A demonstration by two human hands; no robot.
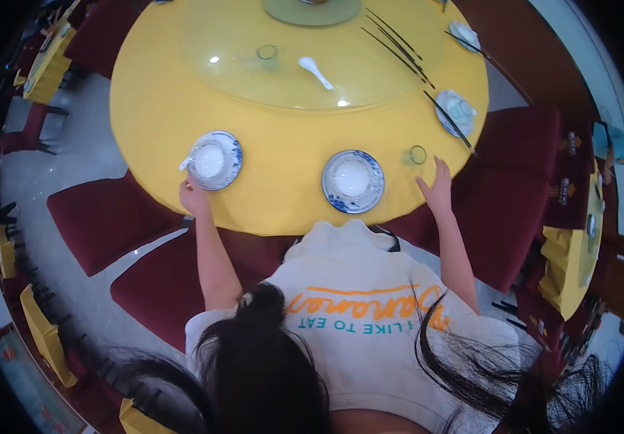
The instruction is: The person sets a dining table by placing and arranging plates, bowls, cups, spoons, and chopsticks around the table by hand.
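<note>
My left hand is closed at the lower left rim of a blue-patterned plate, its fingertips partly hidden. A white bowl stands on that plate, and a white spoon sticks out at its left side. My right hand is open over the table's right edge, thumb and fingers spread and nothing in them. Just above it stands a clear glass, apart from the fingers. Between my hands sits a second blue-rimmed plate with a white bowl on it.
A glass turntable on the yellow tablecloth carries a glass, a spoon and several chopsticks. Another plate setting with chopsticks lies at right. Dark red chairs surround the table.
</note>
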